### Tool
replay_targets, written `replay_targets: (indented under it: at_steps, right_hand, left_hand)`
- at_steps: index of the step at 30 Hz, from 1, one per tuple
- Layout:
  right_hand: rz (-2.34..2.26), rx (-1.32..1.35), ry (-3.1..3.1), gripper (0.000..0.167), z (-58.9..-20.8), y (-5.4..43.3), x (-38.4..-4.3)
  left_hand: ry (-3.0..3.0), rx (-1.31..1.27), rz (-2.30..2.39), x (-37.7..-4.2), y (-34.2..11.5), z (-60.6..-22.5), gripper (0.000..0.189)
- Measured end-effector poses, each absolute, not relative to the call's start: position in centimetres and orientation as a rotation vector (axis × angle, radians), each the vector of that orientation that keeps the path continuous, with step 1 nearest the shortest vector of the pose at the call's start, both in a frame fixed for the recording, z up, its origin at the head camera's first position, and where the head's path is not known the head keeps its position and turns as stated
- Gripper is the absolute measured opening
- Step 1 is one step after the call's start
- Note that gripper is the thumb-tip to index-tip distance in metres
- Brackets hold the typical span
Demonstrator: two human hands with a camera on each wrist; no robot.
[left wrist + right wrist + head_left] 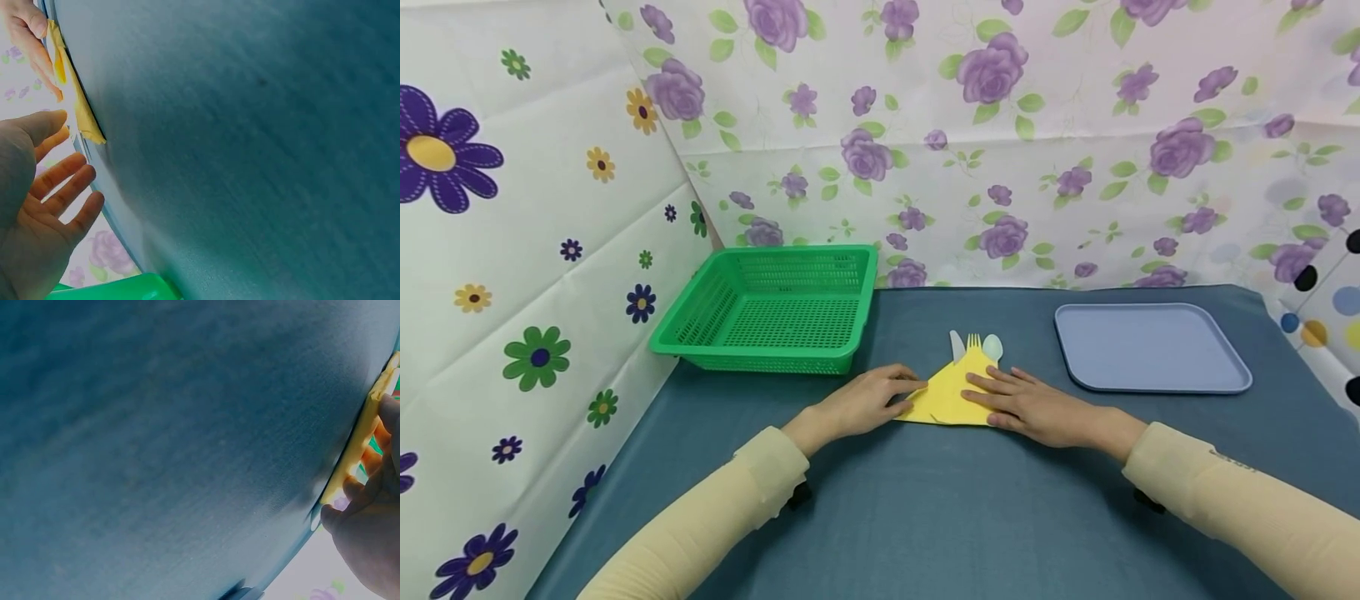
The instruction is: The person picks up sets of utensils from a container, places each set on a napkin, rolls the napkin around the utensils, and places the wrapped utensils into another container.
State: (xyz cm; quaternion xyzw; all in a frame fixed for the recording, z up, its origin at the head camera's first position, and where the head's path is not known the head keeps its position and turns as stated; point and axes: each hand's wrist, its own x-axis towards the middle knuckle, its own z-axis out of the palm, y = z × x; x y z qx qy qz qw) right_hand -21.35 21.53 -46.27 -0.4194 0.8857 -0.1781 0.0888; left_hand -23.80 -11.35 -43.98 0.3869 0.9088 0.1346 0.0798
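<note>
A yellow folded napkin [951, 398] lies on the table, wrapped about a knife [957, 345], a fork [974, 342] and a spoon [992, 347] whose upper ends stick out at the far side. My right hand [1037, 408] rests on the napkin's right part with its fingers spread and fairly straight. At the left corner, my left hand [868, 400] has its fingertips at the fold, loosely bent. In the left wrist view that hand's fingers [72, 187] are apart and grip nothing. The lower parts of the cutlery are hidden inside the napkin.
A green plastic basket [752, 352] stands at the back left of the blue-covered table [925, 525]. To the right lies a grey-blue tray [1153, 346]. Flowered cloths [865, 208] hang behind and at the left.
</note>
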Motion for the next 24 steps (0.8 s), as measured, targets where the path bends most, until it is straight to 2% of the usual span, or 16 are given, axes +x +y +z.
replay_targets:
  at_steps: [9, 16, 24]
  right_hand:
    - [-0.526, -1.246, 2.641, 0.056, -46.1, 21.5, -21.2]
    - [-0.519, -1.238, 2.642, 0.056, -46.2, 21.5, -21.3]
    - [-0.528, -1.231, 2.641, 0.056, -46.2, 21.5, -21.3]
  left_hand:
    - [2.785, 1.112, 0.301, -23.2, -11.5, -44.1, 0.052]
    - [2.681, 0.887, 0.651, -22.9, -11.6, -43.7, 0.055]
    - [2.521, 0.755, 0.883, -23.2, -12.0, -43.1, 0.057]
